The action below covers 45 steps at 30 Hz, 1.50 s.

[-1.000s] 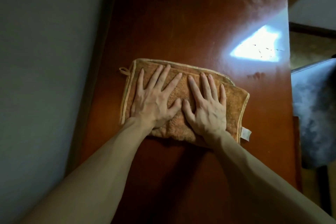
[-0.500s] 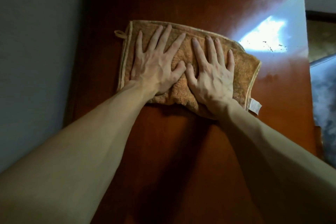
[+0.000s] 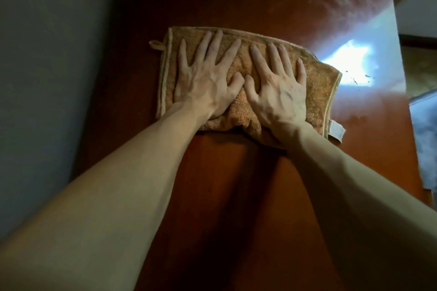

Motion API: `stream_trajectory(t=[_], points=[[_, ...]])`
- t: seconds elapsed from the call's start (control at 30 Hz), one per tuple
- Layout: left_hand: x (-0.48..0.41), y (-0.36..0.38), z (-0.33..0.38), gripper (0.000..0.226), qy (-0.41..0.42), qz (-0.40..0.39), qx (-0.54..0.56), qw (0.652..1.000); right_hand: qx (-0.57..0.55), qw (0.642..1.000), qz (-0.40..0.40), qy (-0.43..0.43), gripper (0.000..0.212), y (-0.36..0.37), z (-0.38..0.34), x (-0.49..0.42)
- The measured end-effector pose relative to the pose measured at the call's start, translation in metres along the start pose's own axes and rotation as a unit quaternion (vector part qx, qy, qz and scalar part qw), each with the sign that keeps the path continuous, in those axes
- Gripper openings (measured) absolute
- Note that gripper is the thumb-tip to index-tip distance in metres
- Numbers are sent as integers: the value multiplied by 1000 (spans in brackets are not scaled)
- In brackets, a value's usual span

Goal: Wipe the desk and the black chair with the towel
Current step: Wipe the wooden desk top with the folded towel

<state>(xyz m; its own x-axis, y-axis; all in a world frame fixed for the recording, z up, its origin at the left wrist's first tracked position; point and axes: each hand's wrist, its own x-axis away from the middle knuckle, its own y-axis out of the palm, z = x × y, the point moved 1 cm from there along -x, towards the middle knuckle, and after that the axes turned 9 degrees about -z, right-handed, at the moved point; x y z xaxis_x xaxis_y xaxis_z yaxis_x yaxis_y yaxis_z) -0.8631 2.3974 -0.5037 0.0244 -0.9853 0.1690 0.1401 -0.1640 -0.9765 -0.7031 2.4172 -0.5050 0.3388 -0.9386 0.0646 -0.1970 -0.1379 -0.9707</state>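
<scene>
Orange-brown terry towel, folded flat, upper centre of frame on reddish-brown desk. Left hand and right hand side by side, palms down, fingers straight and spread, pressing towel.

Both hands press flat, fingers spread, on the folded tan towel on the reddish-brown table: left hand beside right hand, thumbs nearly touching.
</scene>
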Motion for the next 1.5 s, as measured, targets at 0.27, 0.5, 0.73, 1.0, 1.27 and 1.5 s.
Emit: stream_trajectory(t=[0.27, 0.5, 0.73, 1.0, 1.27, 1.5], points=[[38, 8, 7, 74, -11, 26, 15, 999, 14, 1000, 6, -21, 70, 3, -1, 29], [126, 15, 10, 75, -19, -1, 38, 999, 26, 999, -6, -18, 69, 10, -25, 117], [236, 37, 6, 72, -25, -1, 57, 998, 26, 997, -40, -56, 70, 21, -53, 210], [336, 47, -2, 69, -48, -32, 77, 995, 19, 995, -77, -62, 70, 33, -91, 302], [447, 56, -11, 67, -93, -74, 86, 989, 0, 990, -114, -82, 70, 45, -133, 397], [480, 59, -26, 65, -82, -78, 78, 990, 23, 982, -154, -103, 73, 49, -143, 409]])
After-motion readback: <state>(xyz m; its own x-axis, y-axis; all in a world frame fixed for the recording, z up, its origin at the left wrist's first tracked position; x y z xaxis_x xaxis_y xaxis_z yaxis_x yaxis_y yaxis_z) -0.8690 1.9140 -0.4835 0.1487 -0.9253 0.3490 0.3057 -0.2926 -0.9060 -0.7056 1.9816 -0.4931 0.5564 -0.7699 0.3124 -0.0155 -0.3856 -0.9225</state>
